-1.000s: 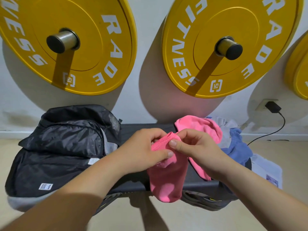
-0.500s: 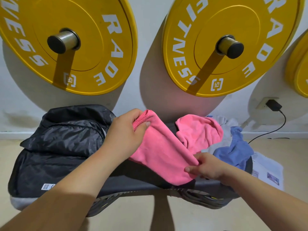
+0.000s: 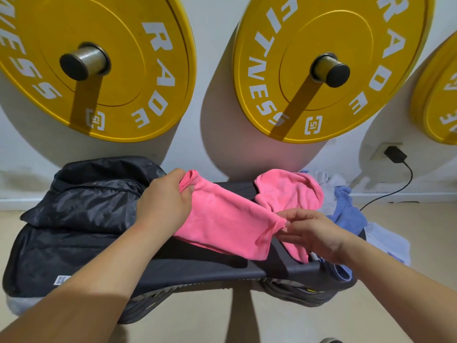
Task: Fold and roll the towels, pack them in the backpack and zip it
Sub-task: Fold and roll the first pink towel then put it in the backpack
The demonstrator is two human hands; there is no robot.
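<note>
So the pink towel [image 3: 222, 219] is stretched out over the middle of the bench [image 3: 210, 271], held up between both hands. The left grip [image 3: 165, 206] has its thumb and fingers pinched on the hemmed corner at the far side, right next to the black backpack [image 3: 81, 206], which fills the bench's left end. The right grip [image 3: 309, 231] is pinching the opposite corner, bunched up at the fingertips, nearer the right end. Behind that there's a second pink towel [image 3: 289, 191] heaped toward the far right edge, with a blue towel [image 3: 346, 211] and a pale grey one [image 3: 326, 179] piled beside it. Yellow weight plates [image 3: 99, 70] hang on the wall, and a charger [image 3: 395, 154] is plugged in on the right.
</note>
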